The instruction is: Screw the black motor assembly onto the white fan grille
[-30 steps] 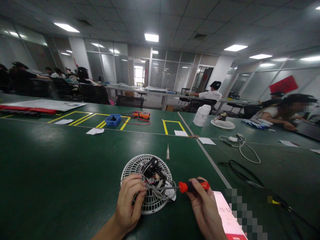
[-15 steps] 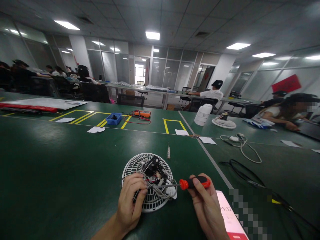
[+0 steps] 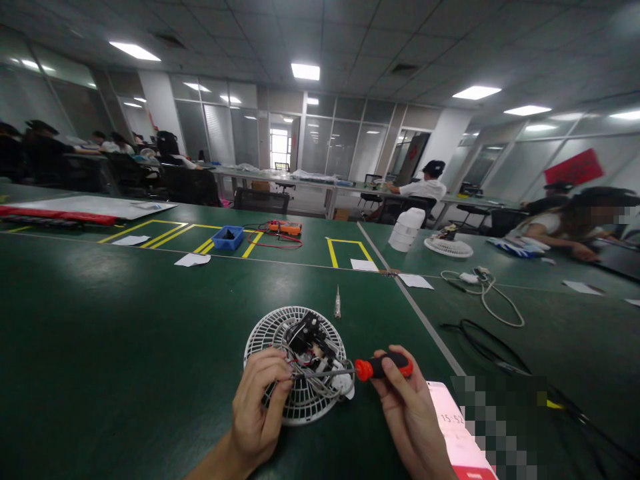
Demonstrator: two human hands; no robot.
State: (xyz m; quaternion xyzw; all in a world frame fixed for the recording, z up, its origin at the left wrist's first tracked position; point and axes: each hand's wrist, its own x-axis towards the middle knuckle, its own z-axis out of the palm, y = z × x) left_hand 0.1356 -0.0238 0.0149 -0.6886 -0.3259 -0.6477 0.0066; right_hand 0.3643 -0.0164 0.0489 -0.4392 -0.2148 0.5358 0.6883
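Here, a right hand [image 3: 410, 403] wraps its fingers round a screwdriver [image 3: 364, 370] over a fan cover [image 3: 265, 328] on the table [image 3: 150, 367]; the left hand's [image 3: 261, 407] fingers curl by the tip, any pinch hidden. A slip could nick wires [image 3: 311, 388].

Green workbench [image 3: 125, 320], orange multimeter [image 3: 285, 229], glass partitions [image 3: 343, 140] — this is an office-style workshop.

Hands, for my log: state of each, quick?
Right hand: closed, holding the screwdriver by its handle.
Left hand: closed at the screwdriver's tip; exactly what's pinched can't be told.
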